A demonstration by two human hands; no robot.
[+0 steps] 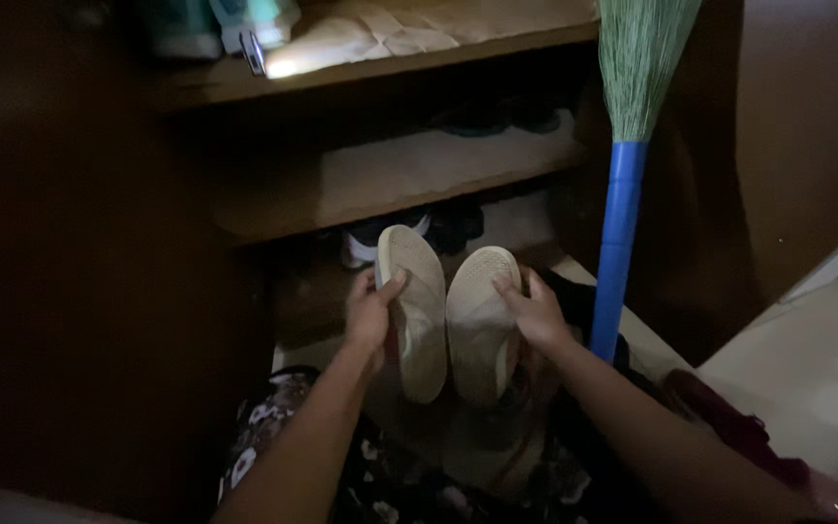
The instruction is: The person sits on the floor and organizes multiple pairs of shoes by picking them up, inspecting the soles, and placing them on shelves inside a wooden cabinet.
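I hold a pair of pale sandals upright with their soles facing me, in front of a low wooden shoe rack. My left hand (370, 315) grips the left sandal (417, 315) along its left edge, thumb on the sole. My right hand (535, 312) grips the right sandal (477, 325) along its right edge. The two sandals stand side by side, nearly touching. Both forearms reach in from the bottom of the view.
The wooden shelves (409, 175) hold dark shoes (497, 116) and a white and dark shoe (366, 243) lower down. A broom with a blue handle (618, 243) and green bristles stands just right of my right hand. A pale floor (817, 369) lies at right.
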